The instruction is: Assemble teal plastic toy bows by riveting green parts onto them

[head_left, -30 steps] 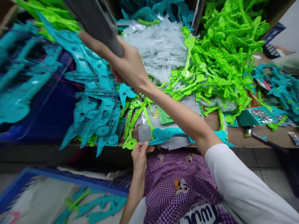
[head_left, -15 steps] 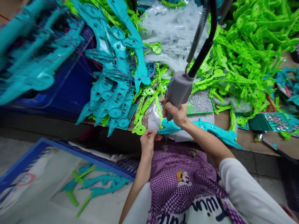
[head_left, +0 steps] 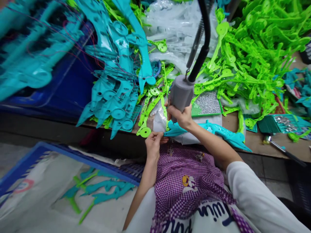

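Note:
My right hand [head_left: 181, 116] is wrapped round a grey power screwdriver [head_left: 181, 92] that hangs from a black cable and a spring. Its tip points down at a turquoise plastic part [head_left: 217, 131], which lies along the table edge on a white cloth [head_left: 194, 139]. My right forearm crosses over this part and hides some of it. At the part's left end, my left hand [head_left: 154, 142] pinches the pointed tip between thumb and fingers. Beyond my right hand is a green tray [head_left: 207, 103] of small silver screws.
Turquoise parts [head_left: 119, 84] with thin red wires are heaped at left, beside a blue bin [head_left: 70, 81]. Lime-green parts [head_left: 257, 58] pile up at right, clear plastic parts [head_left: 182, 29] at the back. A hammer [head_left: 279, 145] lies at right; below left stands a blue-rimmed crate [head_left: 97, 163].
The screwdriver and my right hand have shifted slightly left and down over the turquoise part. My left hand keeps its pinch on the tip. The whole view has moved a little.

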A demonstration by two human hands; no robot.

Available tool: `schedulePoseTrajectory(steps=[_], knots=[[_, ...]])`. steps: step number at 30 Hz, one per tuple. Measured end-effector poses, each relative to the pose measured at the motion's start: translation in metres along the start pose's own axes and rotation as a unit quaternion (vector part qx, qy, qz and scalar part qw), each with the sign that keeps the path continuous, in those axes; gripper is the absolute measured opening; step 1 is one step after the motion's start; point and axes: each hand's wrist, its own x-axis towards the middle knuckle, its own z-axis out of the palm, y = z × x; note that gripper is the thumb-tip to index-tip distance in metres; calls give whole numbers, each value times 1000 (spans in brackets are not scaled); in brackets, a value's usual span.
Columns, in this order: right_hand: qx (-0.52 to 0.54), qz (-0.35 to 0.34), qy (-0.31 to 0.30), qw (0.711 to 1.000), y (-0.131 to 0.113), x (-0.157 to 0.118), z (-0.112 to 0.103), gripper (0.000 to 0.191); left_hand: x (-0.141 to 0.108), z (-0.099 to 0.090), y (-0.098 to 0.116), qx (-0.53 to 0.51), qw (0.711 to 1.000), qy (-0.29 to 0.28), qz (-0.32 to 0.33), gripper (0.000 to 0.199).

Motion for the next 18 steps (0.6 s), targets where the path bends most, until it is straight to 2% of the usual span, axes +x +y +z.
schedulePoseTrajectory(steps=[4,12,15,18], knots=[[-35,-13,-25,999,-1,-1,4,44,0,1,2,-3,1000,2,-3,33],[-58,-11,-24,998,4,-2,4,45,-1,1,4,7,1000,5,-5,33],[-45,3,21,999,2,-5,4,45,0,0,4,22,1000,6,-8,34],[-43,23,94,994,-10,-8,1,45,1,-2,3,42,999,7,5,35]])
